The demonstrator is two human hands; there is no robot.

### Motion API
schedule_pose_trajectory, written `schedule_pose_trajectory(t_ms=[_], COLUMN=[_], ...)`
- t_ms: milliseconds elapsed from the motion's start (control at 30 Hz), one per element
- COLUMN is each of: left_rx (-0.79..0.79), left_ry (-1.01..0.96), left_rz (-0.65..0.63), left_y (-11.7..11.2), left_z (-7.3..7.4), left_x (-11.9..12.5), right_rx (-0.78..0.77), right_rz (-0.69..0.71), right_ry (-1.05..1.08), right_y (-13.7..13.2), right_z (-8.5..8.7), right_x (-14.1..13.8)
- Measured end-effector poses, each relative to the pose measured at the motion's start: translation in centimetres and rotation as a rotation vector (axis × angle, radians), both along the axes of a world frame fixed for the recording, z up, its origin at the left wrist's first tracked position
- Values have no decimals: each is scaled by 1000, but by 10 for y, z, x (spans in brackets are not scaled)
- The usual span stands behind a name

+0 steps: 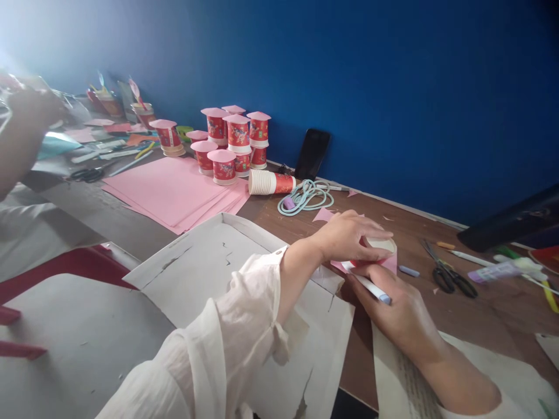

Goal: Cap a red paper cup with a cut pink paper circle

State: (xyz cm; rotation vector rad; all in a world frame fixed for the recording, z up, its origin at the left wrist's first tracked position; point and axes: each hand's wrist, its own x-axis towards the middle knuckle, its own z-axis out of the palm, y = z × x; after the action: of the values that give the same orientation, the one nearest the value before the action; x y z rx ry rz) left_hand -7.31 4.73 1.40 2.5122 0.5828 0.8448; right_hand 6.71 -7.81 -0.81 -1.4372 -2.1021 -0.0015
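Observation:
My left hand (pixel 351 235) presses on a paper cup (pixel 384 242), its fingers around it. The cup's pale round end shows between thumb and fingers, with a bit of red on its side. Under it lies a piece of pink paper (pixel 392 263). My right hand (pixel 399 305) grips a white marker pen (pixel 371 288) with a pale blue end, close against the cup's near side. The pen's tip is hidden by my fingers. A pale blue pen cap (pixel 409 271) lies just right of the paper.
Black scissors (pixel 449 273) and a glue stick (pixel 495 271) lie at right. Red cups with pink paper tops (pixel 238 134) stand stacked by the blue wall. Nearby are pink sheets (pixel 174 189), nested cups (pixel 271 182), a coiled cord (pixel 305 198) and a phone (pixel 312 153). Another person's arm (pixel 21 128) is at left.

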Motion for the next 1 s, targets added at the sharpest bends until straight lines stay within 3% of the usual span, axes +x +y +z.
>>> schedule_pose_trajectory(t_ms=[567, 867, 1000], left_rx=[15, -3, 7], left_ry=[28, 31, -9], left_rz=[8, 18, -8], left_y=[0, -2, -1], left_z=[0, 3, 2], left_x=[1, 0, 0], right_rx=[-77, -117, -17], right_rz=[-12, -102, -280], right_ry=[-39, 74, 104], right_y=[-26, -32, -41], right_z=[5, -5, 11], right_x=[28, 37, 39])
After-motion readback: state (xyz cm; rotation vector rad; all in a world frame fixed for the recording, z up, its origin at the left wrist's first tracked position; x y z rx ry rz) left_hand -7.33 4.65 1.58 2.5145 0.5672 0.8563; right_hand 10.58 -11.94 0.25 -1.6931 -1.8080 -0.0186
